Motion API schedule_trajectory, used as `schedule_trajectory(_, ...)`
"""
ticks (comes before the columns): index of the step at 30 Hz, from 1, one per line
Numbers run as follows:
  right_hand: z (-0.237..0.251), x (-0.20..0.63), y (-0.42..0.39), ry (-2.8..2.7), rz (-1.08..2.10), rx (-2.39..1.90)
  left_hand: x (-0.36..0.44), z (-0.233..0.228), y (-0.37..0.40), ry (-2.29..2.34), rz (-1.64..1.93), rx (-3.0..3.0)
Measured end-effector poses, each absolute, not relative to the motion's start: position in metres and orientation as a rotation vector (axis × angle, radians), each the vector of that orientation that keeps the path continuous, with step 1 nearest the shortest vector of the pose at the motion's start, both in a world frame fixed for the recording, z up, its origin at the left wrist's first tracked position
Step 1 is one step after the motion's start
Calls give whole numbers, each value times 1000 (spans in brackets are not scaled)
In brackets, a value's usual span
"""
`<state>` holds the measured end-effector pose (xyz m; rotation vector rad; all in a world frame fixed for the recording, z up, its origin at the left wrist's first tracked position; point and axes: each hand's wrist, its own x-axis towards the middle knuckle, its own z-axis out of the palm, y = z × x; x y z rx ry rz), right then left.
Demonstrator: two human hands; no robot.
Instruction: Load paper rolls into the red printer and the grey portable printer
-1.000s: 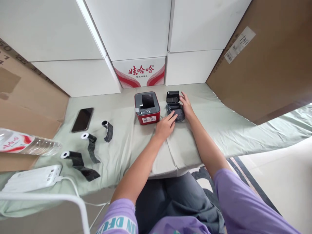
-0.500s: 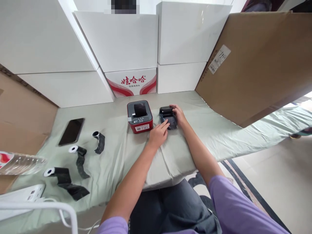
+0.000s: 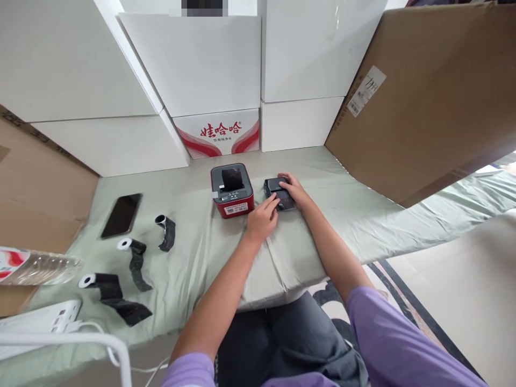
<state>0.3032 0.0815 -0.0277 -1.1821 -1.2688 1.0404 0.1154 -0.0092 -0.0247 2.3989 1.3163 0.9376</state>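
A small black portable printer (image 3: 278, 184) lies on the cloth-covered table with its lid down. A strip of dark paper (image 3: 286, 201) lies across its near side. My right hand (image 3: 295, 190) is wrapped round the printer's right side, its fingers over the lid. My left hand (image 3: 264, 216) grips the printer's near left edge, fingertips on the dark paper; its thumb is partly hidden. Just left of it stands a red and dark grey label printer (image 3: 233, 207), with a black strip (image 3: 232, 179) standing out of its top.
On the left lie several black paper rolls (image 3: 166, 231), partly unrolled, a phone (image 3: 121, 215) and a plastic bottle (image 3: 52, 267). A white power strip (image 3: 60, 317) sits near a white tube (image 3: 100, 341). White boxes (image 3: 193, 64) line the back; a brown carton (image 3: 427, 107) stands right.
The black printer's lid, raised before, is now down, with my right hand's fingers moved over it. My left hand stays at the near edge. The view has shifted slightly.
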Motion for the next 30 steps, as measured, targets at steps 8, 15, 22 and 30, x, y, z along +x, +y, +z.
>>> schedule_trajectory(8, -28, 308, 79, -1225, 1148, -1140, 115, -23, -5, 1387, 862, 2293)
schedule_trajectory(15, -29, 315, 80, -1287, 1165, -1076, 118, -19, -2, 1442, 739, 2341)
schedule_trajectory(22, -35, 316, 81, -1255, 1167, -1093, 120, -17, -8, 1514, 696, 2330)
schedule_trajectory(30, -32, 313, 78, -1044, 1245, -1037, 119, -26, 0, 1634, 612, 2227)
